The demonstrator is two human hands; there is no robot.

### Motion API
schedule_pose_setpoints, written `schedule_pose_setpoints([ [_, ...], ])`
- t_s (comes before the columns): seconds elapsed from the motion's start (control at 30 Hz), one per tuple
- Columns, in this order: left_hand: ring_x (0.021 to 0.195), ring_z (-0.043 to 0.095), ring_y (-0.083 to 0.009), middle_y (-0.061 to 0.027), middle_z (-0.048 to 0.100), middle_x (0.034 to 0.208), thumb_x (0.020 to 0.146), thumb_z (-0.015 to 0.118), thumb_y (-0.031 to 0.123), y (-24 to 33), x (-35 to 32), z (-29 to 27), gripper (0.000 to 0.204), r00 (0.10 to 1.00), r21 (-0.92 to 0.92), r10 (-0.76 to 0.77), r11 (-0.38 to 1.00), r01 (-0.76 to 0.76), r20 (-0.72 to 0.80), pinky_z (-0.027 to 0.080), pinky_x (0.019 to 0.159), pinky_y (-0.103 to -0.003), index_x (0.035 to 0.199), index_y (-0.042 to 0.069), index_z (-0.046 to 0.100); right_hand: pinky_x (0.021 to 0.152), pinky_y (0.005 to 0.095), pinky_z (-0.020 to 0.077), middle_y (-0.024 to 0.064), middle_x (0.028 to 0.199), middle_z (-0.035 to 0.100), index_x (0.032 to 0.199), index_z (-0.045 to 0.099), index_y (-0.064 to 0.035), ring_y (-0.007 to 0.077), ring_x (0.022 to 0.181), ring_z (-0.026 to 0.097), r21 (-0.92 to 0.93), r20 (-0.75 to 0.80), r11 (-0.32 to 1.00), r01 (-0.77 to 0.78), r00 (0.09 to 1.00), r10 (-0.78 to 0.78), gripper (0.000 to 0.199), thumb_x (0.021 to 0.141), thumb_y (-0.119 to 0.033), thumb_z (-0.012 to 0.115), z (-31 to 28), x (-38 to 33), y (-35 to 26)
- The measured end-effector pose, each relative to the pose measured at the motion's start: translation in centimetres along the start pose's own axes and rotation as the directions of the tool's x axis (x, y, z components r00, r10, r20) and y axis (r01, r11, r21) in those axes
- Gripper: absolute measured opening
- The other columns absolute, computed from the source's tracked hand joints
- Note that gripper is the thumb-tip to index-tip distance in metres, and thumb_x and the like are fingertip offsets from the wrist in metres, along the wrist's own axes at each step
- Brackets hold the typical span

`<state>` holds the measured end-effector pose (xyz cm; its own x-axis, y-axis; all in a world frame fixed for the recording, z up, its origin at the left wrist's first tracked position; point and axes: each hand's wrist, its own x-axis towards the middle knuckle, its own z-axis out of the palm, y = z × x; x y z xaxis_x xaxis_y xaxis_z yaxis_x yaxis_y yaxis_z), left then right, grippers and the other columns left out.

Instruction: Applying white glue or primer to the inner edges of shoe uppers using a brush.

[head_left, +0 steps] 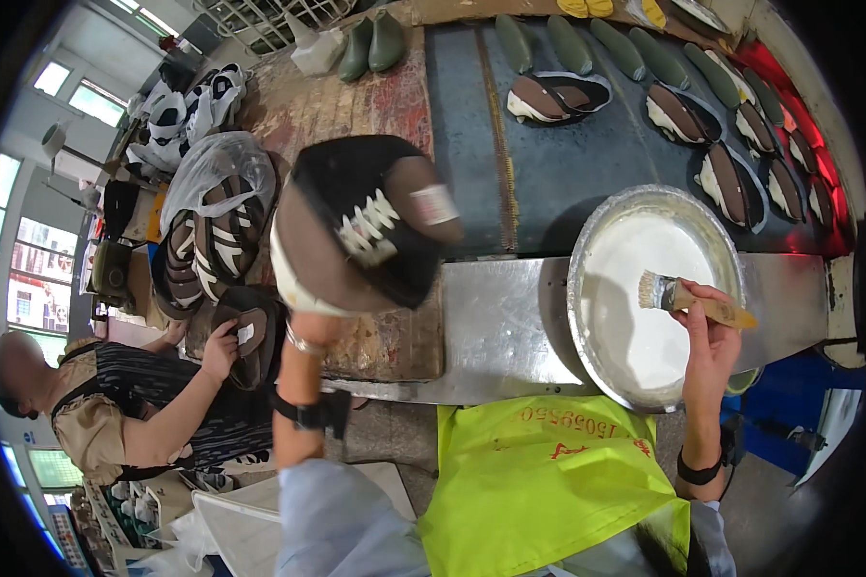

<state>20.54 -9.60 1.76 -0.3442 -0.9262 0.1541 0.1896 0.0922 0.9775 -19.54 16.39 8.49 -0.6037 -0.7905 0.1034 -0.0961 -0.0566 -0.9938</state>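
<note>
My left hand (310, 335) is under a brown and black shoe upper (361, 226) with white laces and holds it raised over the worn workbench (394, 337). My right hand (710, 332) grips a wooden-handled paintbrush (688, 300). Its bristles hang just above the white glue in a round metal pan (587, 317). The pan sits on a steel plate at the bench's front edge, to the right of the shoe.
A dark conveyor belt (587, 163) behind the pan carries several shoe soles and green shoe lasts. To the left lie bagged shoe uppers (216, 216), and a seated person's hand (219, 351) rests on one. A yellow-green apron (548, 481) covers my lap.
</note>
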Motion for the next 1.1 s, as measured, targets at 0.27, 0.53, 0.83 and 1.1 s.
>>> schedule_pose_setpoints([
  [0.27,0.107,0.052,-0.0230,-0.0102,0.056,0.115,0.083,0.060,0.017,-12.5,-12.8,4.2,0.037,0.892,-0.462,-0.338,0.870,0.174,-0.300,0.042,0.095,-0.036,0.116,0.002,0.053,0.083,0.0268,0.0470,0.0121,0.112,0.058,0.108,0.052,0.0005,0.0153,0.100,0.056,-0.024,0.022,0.999,-0.021,1.000,0.021,0.017,0.093,-0.007,0.051,0.8,0.2,-0.8],
  [0.53,0.104,0.057,-0.0283,-0.0166,0.057,0.115,0.092,0.042,0.049,-7.6,-10.0,3.6,0.059,0.913,-0.713,-0.388,0.604,0.357,0.128,0.045,0.093,-0.041,0.122,-0.002,0.048,0.082,0.0264,0.0481,0.0098,0.108,0.059,0.108,0.053,0.0019,0.0145,0.097,0.057,-0.024,-0.037,1.000,0.008,0.999,-0.009,0.018,0.093,-0.006,0.050,-0.3,0.4,1.4],
  [0.83,0.094,0.061,-0.0213,-0.0115,0.063,0.103,0.072,0.065,-0.003,1.9,-8.7,14.4,0.044,0.998,0.203,0.004,0.979,-0.017,0.066,0.050,0.082,-0.033,0.114,0.001,0.056,0.065,0.0259,0.0488,0.0117,0.085,0.064,0.093,0.062,0.0016,0.0157,0.074,0.062,-0.313,-0.016,0.945,-0.093,0.996,0.093,0.015,0.086,-0.011,0.058,-1.2,3.8,7.4],
  [1.1,0.091,0.061,-0.0200,-0.0088,0.063,0.100,0.066,0.064,-0.008,1.9,-2.5,17.2,0.051,0.815,0.483,-0.120,0.850,-0.212,0.567,0.050,0.078,-0.031,0.115,0.002,0.056,0.075,0.0264,0.0504,0.0067,0.091,0.063,0.101,0.059,0.0023,0.0116,0.083,0.060,0.063,0.079,0.993,-0.096,0.993,0.091,0.016,0.088,-0.005,0.054,-2.5,4.6,4.7],
])
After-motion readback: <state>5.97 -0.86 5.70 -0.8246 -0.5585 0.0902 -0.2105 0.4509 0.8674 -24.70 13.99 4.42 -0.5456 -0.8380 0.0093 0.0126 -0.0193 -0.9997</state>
